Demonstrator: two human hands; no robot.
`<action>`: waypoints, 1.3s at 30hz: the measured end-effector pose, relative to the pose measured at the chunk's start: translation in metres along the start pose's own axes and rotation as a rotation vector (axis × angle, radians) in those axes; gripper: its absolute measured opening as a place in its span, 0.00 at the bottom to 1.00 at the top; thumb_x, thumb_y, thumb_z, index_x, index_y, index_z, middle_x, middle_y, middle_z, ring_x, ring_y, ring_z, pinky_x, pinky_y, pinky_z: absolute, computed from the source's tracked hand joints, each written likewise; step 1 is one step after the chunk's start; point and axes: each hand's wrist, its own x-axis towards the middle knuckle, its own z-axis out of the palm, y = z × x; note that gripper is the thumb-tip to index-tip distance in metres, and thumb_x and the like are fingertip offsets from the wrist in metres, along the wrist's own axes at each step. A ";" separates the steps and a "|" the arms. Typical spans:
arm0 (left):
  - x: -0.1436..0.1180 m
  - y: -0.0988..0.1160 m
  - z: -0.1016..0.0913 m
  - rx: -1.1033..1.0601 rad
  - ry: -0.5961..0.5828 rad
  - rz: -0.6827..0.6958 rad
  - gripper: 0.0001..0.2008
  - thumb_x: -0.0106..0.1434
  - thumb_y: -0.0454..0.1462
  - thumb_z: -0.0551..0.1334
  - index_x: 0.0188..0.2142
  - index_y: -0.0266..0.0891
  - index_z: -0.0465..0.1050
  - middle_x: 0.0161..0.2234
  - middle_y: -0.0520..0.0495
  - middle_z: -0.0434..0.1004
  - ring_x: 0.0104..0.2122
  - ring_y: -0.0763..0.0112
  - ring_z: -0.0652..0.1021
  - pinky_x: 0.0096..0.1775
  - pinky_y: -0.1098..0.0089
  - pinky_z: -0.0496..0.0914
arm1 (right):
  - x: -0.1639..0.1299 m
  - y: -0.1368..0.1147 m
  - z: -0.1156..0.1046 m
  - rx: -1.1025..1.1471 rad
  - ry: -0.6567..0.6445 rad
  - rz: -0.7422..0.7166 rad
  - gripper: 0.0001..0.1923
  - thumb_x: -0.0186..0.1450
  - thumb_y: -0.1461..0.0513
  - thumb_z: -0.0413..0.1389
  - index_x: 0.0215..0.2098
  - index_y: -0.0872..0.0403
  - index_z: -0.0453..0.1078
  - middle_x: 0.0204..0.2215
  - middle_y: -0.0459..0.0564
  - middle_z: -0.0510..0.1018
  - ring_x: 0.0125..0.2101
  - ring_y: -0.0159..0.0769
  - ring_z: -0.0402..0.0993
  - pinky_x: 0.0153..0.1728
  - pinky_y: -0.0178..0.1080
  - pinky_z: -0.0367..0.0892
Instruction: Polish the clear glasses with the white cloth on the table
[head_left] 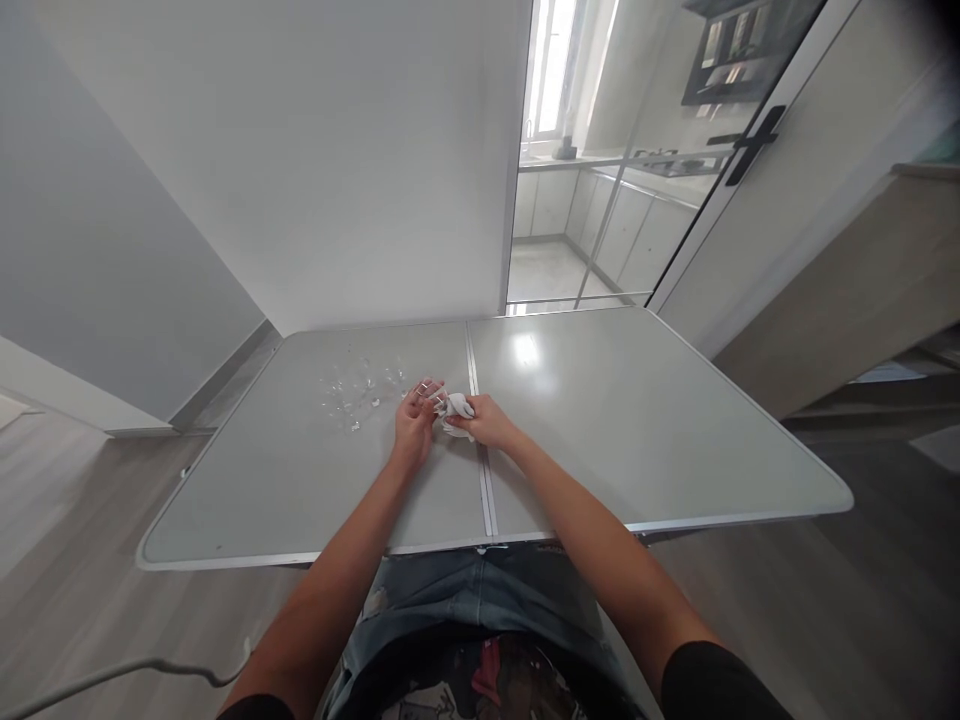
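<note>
My left hand (pixel 412 424) is closed around a clear, see-through piece (pixel 430 390), perhaps glass or plastic; its exact kind is too small to tell. A crumpled white cloth (pixel 458 406) is bunched in my right hand (pixel 491 421), pressed up against the clear piece. Both hands meet just above the table, close to its middle seam. Left of my left hand, several more clear, shiny pieces (pixel 355 425) are spread over the tabletop. Their outlines blend into the pale surface.
The pale folding table (pixel 637 430) has a metal rim and a metal seam (pixel 487 490) down its middle. A white wall (pixel 360 180) rises behind it. To the right is a glass door with a black handle (pixel 756 145). A grey cable (pixel 150 664) shows at lower left.
</note>
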 end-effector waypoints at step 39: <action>0.002 0.006 -0.004 -0.060 0.046 0.109 0.21 0.60 0.46 0.70 0.50 0.42 0.74 0.59 0.36 0.71 0.49 0.59 0.79 0.54 0.57 0.70 | -0.004 -0.011 0.022 -0.255 0.091 0.025 0.08 0.64 0.58 0.56 0.36 0.54 0.71 0.37 0.55 0.79 0.40 0.42 0.73 0.44 0.41 0.65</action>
